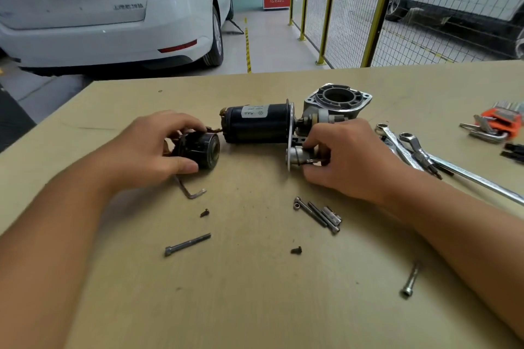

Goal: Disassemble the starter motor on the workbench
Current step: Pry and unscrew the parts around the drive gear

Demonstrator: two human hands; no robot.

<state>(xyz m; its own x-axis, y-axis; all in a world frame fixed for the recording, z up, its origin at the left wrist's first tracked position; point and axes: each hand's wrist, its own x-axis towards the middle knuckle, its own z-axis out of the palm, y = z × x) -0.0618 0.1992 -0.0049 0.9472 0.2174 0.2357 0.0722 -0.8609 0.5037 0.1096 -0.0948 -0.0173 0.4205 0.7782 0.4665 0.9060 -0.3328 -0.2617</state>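
Note:
The starter motor lies on its side across the workbench point(255, 292). Its black cylindrical body point(259, 126) carries a white label and ends at a thin metal plate. Behind it stands the grey cast nose housing point(338, 99). My left hand point(150, 147) grips a separate black solenoid cylinder point(205, 149), lying just left of the body with a copper lead between them. My right hand point(343, 159) curls its fingers round a small silver cylindrical part point(299, 154) at the plate's near side, partly hiding it.
A bent hex key point(190, 190) lies under the solenoid. Long bolts point(317, 214), point(187, 244), point(411, 280) and small screws point(204, 212), point(296, 250) are scattered in front. Wrenches point(416, 150) and an orange hex key set point(499, 126) sit at the right.

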